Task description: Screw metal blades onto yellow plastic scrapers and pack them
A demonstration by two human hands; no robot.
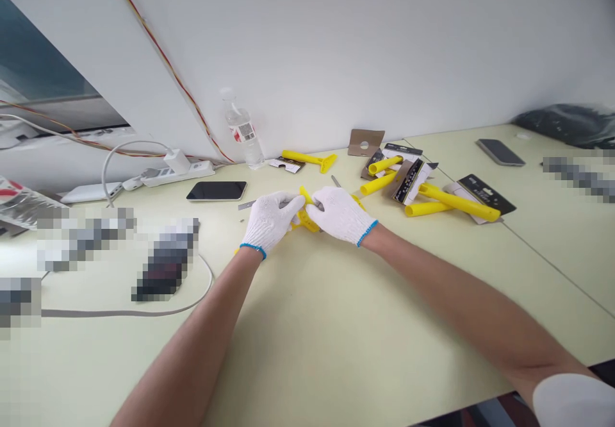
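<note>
Both my hands are in white knit gloves with blue cuffs, close together over the table (pixel 327 337), and I take them as the middle of the dial. My left hand (pixel 273 215) is curled, thumb and fingertips pinching the yellow piece (pixel 305 194) from its 9 o'clock side. My right hand (pixel 336 212) is bent in from 3 o'clock, thumb and forefinger closed on the same piece, so my fingertips nearly meet around it. The piece sits between them, its top poking out towards 12. Just under my fingers shows a lower yellow part (pixel 307 221); whether the two are joined I cannot tell, since my gloves hide the place. A thin metal strip (pixel 246 206) shows beside my left knuckles, at 9.

At 12 lies a scraper (pixel 307 158), its wide head turned towards 3, with a card (pixel 287 165) by its handle's end. A clear bottle (pixel 244 135) stands against the wall (pixel 298 61) between 10 and 11. Between 9 and 10 lies a phone (pixel 217 190), with the power strip (pixel 180 174) beyond. A white cable (pixel 210 279) curves round at 8. Between 1 and 2 a brown cardboard (pixel 365 143) leans by the wall; yellow handles (pixel 379 182) and cards are heaped near 2, and more handles lie across a black card (pixel 492 199) at 3.
</note>
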